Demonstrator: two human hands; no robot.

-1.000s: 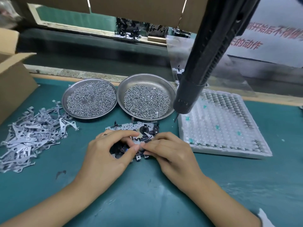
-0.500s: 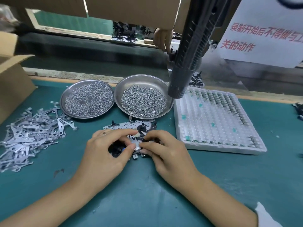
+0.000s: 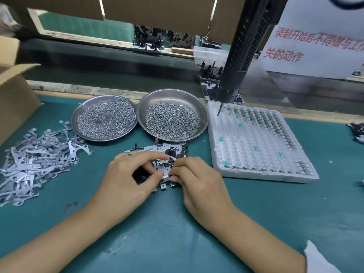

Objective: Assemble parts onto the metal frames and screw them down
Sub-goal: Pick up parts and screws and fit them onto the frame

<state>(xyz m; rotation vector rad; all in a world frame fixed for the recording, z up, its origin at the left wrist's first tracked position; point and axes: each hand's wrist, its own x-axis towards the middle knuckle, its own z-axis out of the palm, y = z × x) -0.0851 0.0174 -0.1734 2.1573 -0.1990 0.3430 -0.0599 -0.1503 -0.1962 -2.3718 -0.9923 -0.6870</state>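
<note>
A perforated metal frame (image 3: pixel 157 149) with black fittings lies flat on the green mat, in front of the two dishes. My left hand (image 3: pixel 128 178) holds its near left part, thumb and forefinger curled round it. My right hand (image 3: pixel 199 182) pinches a small flat metal lever (image 3: pixel 173 159) against the frame's near right part. Most of the frame's near half is hidden under both hands. A black electric screwdriver (image 3: pixel 234 75) hangs above the table's back right, its bit over the white tray.
Two round steel dishes (image 3: pixel 78 115) (image 3: pixel 203 117) full of small screws stand behind the frame. A heap of flat metal levers (image 3: pixel 33 162) lies at the left. A white foam tray (image 3: pixel 262 142) of small parts sits at the right, a cardboard box (image 3: pixel 13 95) at far left.
The hanging screwdriver has swung from over the right dish back to the right and away. My fingers have shifted slightly on the frame; the frame stays in place.
</note>
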